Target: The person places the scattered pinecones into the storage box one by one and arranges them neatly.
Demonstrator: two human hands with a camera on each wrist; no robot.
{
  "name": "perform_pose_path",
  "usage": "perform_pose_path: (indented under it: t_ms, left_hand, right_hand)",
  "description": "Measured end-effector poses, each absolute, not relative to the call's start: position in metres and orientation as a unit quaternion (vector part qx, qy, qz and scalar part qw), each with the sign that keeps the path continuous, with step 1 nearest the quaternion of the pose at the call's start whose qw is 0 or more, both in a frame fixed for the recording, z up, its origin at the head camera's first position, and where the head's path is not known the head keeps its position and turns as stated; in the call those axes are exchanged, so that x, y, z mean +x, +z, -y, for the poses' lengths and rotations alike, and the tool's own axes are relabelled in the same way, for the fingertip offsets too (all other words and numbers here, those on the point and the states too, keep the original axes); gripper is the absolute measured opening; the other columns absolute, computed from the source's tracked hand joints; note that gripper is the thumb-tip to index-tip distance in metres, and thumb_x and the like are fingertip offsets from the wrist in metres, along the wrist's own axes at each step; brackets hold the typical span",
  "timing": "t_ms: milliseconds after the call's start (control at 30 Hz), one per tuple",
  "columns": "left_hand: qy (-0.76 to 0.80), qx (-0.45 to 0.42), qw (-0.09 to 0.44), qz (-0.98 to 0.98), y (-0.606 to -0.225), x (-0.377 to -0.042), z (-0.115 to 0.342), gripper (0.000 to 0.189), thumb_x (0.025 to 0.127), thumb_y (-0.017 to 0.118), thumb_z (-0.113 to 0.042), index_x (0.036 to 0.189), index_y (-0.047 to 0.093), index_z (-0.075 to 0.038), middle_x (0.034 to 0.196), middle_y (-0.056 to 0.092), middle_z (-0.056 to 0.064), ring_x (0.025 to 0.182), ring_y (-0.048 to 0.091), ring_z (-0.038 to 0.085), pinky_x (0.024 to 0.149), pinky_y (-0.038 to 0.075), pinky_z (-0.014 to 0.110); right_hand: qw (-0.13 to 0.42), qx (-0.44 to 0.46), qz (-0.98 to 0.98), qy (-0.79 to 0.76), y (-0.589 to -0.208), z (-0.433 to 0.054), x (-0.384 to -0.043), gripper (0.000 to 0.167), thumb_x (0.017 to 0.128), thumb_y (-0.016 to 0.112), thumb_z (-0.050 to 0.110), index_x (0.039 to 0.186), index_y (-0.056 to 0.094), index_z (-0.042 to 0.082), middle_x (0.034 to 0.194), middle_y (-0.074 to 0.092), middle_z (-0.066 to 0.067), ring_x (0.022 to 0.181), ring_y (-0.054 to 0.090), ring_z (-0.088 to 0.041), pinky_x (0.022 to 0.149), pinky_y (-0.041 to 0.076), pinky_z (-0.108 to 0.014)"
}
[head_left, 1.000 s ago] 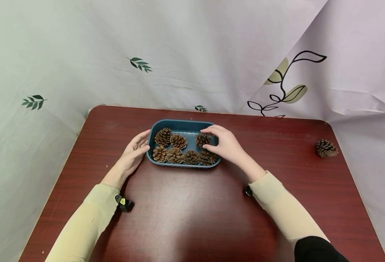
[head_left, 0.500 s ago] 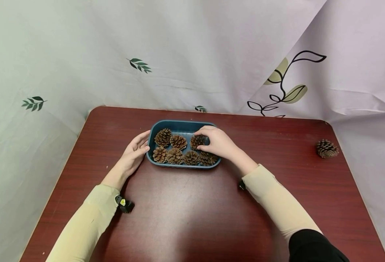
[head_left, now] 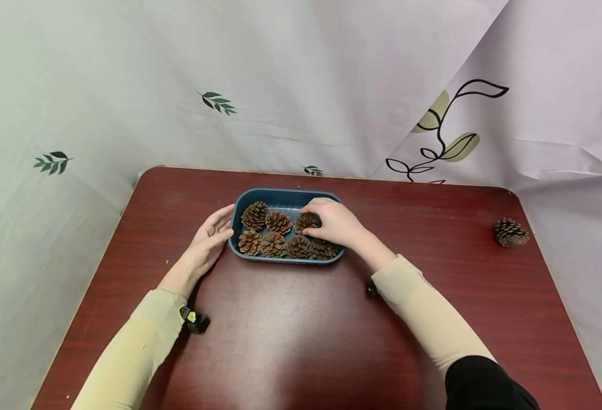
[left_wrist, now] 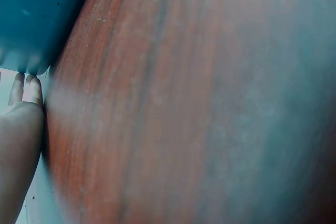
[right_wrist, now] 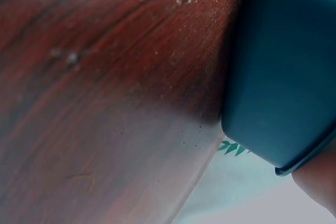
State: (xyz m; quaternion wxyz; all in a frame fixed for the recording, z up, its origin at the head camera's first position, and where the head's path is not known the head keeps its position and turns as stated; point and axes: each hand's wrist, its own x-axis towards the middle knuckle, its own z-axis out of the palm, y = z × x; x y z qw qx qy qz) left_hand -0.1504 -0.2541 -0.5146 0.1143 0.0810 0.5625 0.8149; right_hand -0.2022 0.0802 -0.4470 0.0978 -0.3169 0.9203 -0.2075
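A blue rectangular plastic bin [head_left: 280, 259] stands at the table's far middle, with several brown pine cones in it. Four-sided with rounded corners, it shows a front row of cones [head_left: 273, 244] and two cones [head_left: 278, 222] behind at the left. My right hand [head_left: 338, 226] reaches over the right end and pinches another pine cone [head_left: 304, 222] between thumb and fingers, inside the bin. My left hand [head_left: 206, 244] rests against the left end, fingers extended. In the left wrist view, fingertips [left_wrist: 34, 90] touch the bin's wall [left_wrist: 44, 17]. The right wrist view shows mostly the bin's outside [right_wrist: 286, 72].
A single pine cone [head_left: 511, 233] lies near the right edge of the reddish-brown table [head_left: 301, 319]. Behind the table hangs a pale cloth [head_left: 301, 102] with leaf prints. Each wrist bears a small black camera.
My right hand has moved left inside the bin, carrying the pinched pine cone toward the two rear cones. My left hand stays at the bin's left end.
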Motion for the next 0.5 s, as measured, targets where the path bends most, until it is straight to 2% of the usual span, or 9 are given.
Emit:
perform_pose_path:
  t_ms: [233,500]
  left_hand:
    - [0.814,0.082,0.111,-0.564,-0.5127,-0.1494,0.2538,0.057,0.105,0.049,0.009,0.159,0.042,-0.009,0.144,0.061,-0.010,0.132,0.056,0.005,0.108,0.047,0.017]
    - [0.811,0.080,0.117,-0.567,-0.5130,-0.1490,0.2546,0.056,0.107,0.047,0.009,0.159,0.041,-0.010,0.146,0.058,-0.011,0.133,0.056,0.004,0.109,0.047,0.016]
  right_hand:
    - [0.101,-0.314,-0.920,-0.214,-0.4453,-0.0757,-0.2017,0.047,0.097,0.081,0.029,0.139,0.070,0.010,0.136,0.070,-0.009,0.129,0.065,-0.027,0.109,0.054,-0.046]
    - [0.096,-0.317,-0.918,-0.220,-0.4464,-0.0725,-0.2005,0.046,0.097,0.080,0.029,0.139,0.070,0.011,0.135,0.071,-0.008,0.127,0.066,-0.026,0.106,0.056,-0.044]
